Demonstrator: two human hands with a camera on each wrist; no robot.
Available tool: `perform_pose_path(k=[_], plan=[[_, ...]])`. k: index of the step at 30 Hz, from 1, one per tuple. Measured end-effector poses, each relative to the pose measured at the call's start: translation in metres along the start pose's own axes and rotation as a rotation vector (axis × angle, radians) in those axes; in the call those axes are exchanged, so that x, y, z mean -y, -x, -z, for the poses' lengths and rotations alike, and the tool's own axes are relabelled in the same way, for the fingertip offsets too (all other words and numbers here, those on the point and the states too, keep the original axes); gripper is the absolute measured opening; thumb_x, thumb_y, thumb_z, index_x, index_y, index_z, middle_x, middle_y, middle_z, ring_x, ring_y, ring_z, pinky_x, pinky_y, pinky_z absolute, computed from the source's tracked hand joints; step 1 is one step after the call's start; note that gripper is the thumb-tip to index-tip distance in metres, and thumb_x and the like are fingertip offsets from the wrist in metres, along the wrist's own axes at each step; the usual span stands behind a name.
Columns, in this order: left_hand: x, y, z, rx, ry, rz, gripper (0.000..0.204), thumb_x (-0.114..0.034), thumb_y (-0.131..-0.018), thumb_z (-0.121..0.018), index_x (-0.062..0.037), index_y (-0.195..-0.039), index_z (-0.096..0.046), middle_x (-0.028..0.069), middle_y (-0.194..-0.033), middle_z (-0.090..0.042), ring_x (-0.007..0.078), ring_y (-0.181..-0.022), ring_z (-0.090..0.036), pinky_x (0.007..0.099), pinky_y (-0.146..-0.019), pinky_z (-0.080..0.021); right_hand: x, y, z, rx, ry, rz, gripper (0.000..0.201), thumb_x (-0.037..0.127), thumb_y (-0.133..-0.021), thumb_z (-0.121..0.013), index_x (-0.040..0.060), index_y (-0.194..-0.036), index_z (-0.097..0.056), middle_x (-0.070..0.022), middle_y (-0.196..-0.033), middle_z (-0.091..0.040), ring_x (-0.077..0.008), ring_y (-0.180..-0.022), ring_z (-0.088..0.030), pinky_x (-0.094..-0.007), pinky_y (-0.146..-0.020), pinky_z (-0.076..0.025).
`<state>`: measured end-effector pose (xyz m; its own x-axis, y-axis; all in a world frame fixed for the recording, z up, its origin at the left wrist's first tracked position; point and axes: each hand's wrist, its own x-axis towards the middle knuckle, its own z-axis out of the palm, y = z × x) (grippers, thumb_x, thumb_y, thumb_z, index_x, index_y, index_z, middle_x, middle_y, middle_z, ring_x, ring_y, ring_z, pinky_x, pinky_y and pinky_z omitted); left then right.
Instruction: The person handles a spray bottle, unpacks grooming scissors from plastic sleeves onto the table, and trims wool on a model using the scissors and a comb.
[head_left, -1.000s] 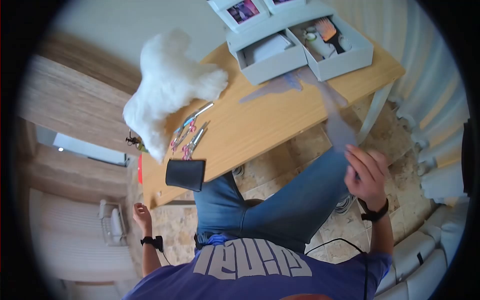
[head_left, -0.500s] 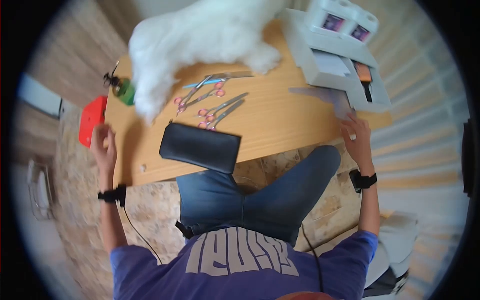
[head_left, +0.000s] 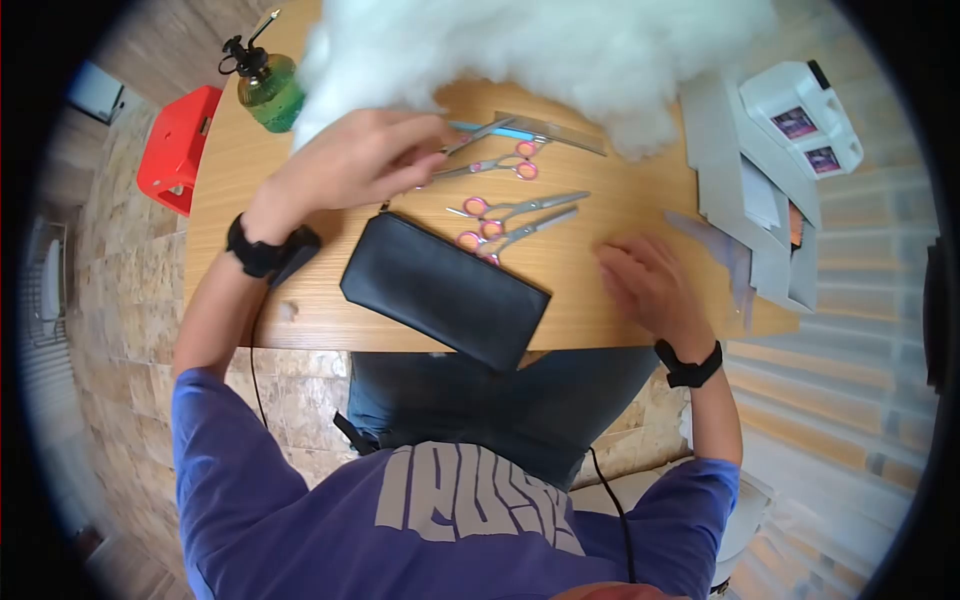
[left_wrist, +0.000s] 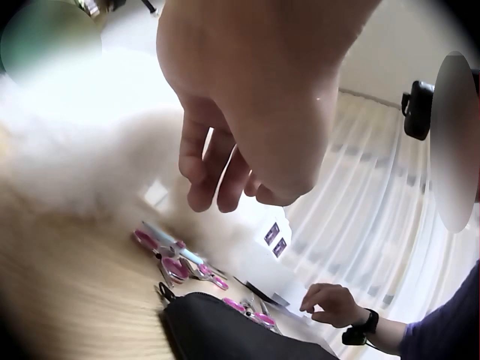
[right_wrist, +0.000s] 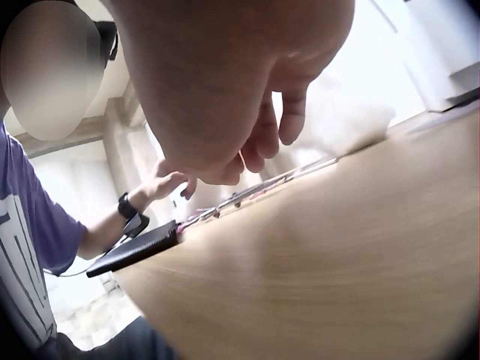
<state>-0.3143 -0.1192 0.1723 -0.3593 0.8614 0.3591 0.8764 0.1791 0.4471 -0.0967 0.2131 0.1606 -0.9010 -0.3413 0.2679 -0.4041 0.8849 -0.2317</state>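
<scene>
My left hand (head_left: 365,155) hovers over the table near the pink-ringed scissors, fingers loosely bent and holding nothing. Close by its fingertips lie one pair of scissors (head_left: 490,165), a light blue strip (head_left: 505,132) and a metal comb (head_left: 560,135). Two more pairs, one of them the upper scissors (head_left: 535,204), lie beside a black zip pouch (head_left: 445,290). To the right of these, my right hand (head_left: 645,285) is low over the table, its fingers relaxed with nothing in them. A translucent purplish sheet (head_left: 720,250) lies right of that hand.
A fluffy white animal-shaped body (head_left: 480,50) stands across the back. At the back left is a green spray bottle (head_left: 270,95), and a red stool (head_left: 178,150) is beyond the table's left edge. On the right sits a drawer unit (head_left: 715,160) bearing white jugs (head_left: 800,120).
My left hand has come up from beside the table to over the scissors. My right hand has let go of the purplish sheet and moved left. The head view has shifted.
</scene>
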Motion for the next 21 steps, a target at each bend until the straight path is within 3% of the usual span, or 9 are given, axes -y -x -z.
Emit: perform_pose_path(k=[5, 8, 10, 11, 13, 15, 18, 20, 21], plan=[[0.011, 0.000, -0.021, 0.032, -0.013, -0.087, 0.014, -0.011, -0.093, -0.071, -0.0030, -0.104, -0.068, 0.0113, -0.086, -0.070, 0.0280, -0.065, -0.066, 0.0385, -0.061, -0.052, 0.016, -0.060, -0.029, 0.109, 0.001, 0.237, 0.033, 0.002, -0.081, -0.076, 0.0110, -0.112, -0.070, -0.0053, -0.107, -0.067, -0.0270, -0.096, -0.066, -0.0396, -0.083, -0.054], [0.014, 0.009, -0.019, 0.001, 0.065, -0.087, 0.011, -0.009, -0.093, -0.071, -0.0020, -0.101, -0.068, 0.0121, -0.083, -0.069, 0.0265, -0.063, -0.065, 0.0371, -0.059, -0.051, 0.004, -0.073, -0.032, -0.030, -0.083, 0.241, 0.030, 0.002, -0.081, -0.076, 0.0103, -0.109, -0.071, -0.0047, -0.102, -0.069, -0.0278, -0.092, -0.067, -0.0397, -0.079, -0.054], [0.021, 0.016, -0.015, -0.058, 0.164, 0.027, 0.008, -0.006, -0.094, -0.069, -0.0010, -0.100, -0.069, 0.0095, -0.078, -0.068, 0.0200, -0.060, -0.061, 0.0327, -0.056, -0.048, -0.013, -0.076, -0.023, -0.209, -0.089, 0.170, 0.023, 0.000, -0.083, -0.075, 0.0076, -0.105, -0.071, -0.0055, -0.094, -0.069, -0.0243, -0.084, -0.066, -0.0344, -0.073, -0.054], [0.020, 0.017, -0.013, -0.044, 0.185, -0.016, 0.008, -0.006, -0.094, -0.069, -0.0010, -0.100, -0.069, 0.0095, -0.078, -0.068, 0.0200, -0.060, -0.061, 0.0327, -0.056, -0.048, -0.018, -0.076, -0.015, -0.216, -0.059, 0.131, 0.023, 0.000, -0.083, -0.075, 0.0076, -0.105, -0.071, -0.0055, -0.094, -0.069, -0.0243, -0.084, -0.066, -0.0344, -0.073, -0.054], [0.018, 0.017, -0.008, -0.090, 0.222, 0.193, 0.006, -0.006, -0.094, -0.069, -0.0017, -0.099, -0.068, 0.0080, -0.072, -0.062, 0.0169, -0.058, -0.057, 0.0310, -0.054, -0.045, -0.029, -0.071, 0.006, -0.339, -0.146, -0.117, 0.017, 0.000, -0.086, -0.075, 0.0051, -0.102, -0.071, -0.0062, -0.088, -0.070, -0.0194, -0.076, -0.064, -0.0292, -0.068, -0.052], [0.019, 0.017, -0.012, -0.117, 0.213, 0.187, 0.005, -0.004, -0.096, -0.068, -0.0006, -0.099, -0.069, 0.0041, -0.070, -0.059, 0.0095, -0.058, -0.050, 0.0253, -0.052, -0.040, -0.047, -0.061, 0.022, -0.406, -0.149, -0.247, 0.021, -0.002, -0.091, -0.072, 0.0022, -0.111, -0.069, -0.0071, -0.094, -0.069, -0.0151, -0.076, -0.063, -0.0254, -0.075, -0.052], [0.017, 0.015, -0.017, -0.120, 0.214, 0.163, 0.005, -0.002, -0.096, -0.068, 0.0003, -0.100, -0.070, 0.0013, -0.070, -0.057, 0.0063, -0.059, -0.046, 0.0231, -0.051, -0.036, -0.085, -0.042, 0.031, -0.547, -0.189, -0.346, 0.020, 0.003, -0.093, -0.070, 0.0024, -0.113, -0.066, -0.0060, -0.095, -0.069, -0.0170, -0.078, -0.065, -0.0261, -0.076, -0.052], [0.018, 0.017, -0.020, -0.127, 0.216, 0.187, 0.006, -0.002, -0.097, -0.068, 0.0006, -0.101, -0.071, 0.0004, -0.070, -0.058, 0.0054, -0.059, -0.045, 0.0227, -0.051, -0.035, -0.098, -0.032, 0.036, -0.582, -0.556, -0.454, 0.026, 0.020, -0.103, -0.059, 0.0053, -0.125, -0.057, -0.0086, -0.107, -0.066, -0.0164, -0.099, -0.064, -0.0330, -0.085, -0.053], [0.020, 0.018, -0.021, -0.112, 0.223, 0.160, 0.006, -0.002, -0.097, -0.068, 0.0006, -0.101, -0.071, 0.0004, -0.070, -0.058, 0.0054, -0.059, -0.045, 0.0227, -0.051, -0.035, -0.095, -0.029, 0.039, -0.604, -0.540, -0.473, 0.026, 0.020, -0.103, -0.059, 0.0053, -0.125, -0.057, -0.0086, -0.107, -0.066, -0.0164, -0.099, -0.064, -0.0330, -0.085, -0.053]])
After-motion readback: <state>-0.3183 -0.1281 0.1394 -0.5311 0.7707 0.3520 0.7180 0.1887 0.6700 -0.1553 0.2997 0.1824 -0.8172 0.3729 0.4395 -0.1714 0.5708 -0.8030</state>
